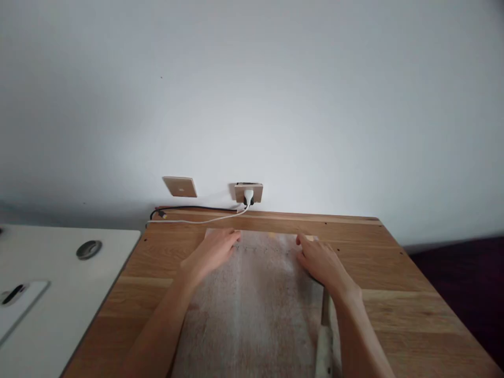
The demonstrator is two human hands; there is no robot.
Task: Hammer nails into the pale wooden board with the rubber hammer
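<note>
A worn, whitish wooden board (pixel 255 304) lies on the wooden table in front of me. My left hand (pixel 220 244) rests at its far left corner, fingers slightly bent and nothing visible in them. Near the far right corner is my right hand (pixel 317 257), thumb and forefinger apart, also with nothing visible between them. A tool with a pale handle (pixel 324 349) and a narrow metal neck lies along the board's right side. It looks like a knife; my right hand and wrist hide most of its far end. A small yellowish bit (pixel 271 235) sits at the board's far edge.
The wooden table (pixel 394 315) meets a pale wall. A white plug (pixel 248 197) sits in a wall socket; its white cable and a black cable (pixel 192 207) run left along the table's back. A white desk (pixel 106 278) holding a phone (pixel 16 294) adjoins on the left.
</note>
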